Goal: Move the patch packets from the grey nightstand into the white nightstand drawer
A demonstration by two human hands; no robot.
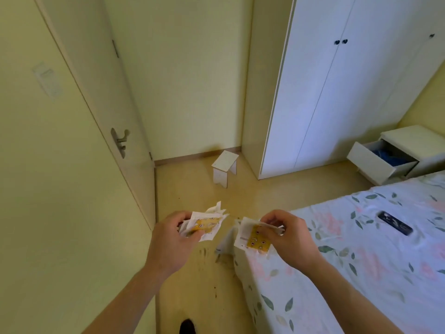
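Beside the bed [361, 249], both hands gripping patch packets [204, 225], white nightstand drawer [382, 160] open, blue contents

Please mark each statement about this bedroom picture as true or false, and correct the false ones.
1. Both hands hold patch packets. True: the left hand and the right hand each grip packets.
2. The white nightstand drawer is closed. False: it is pulled open.
3. A dark phone lies on the bed. True.
4. The small white stool stands on the bed. False: it stands on the floor, near the wardrobe.
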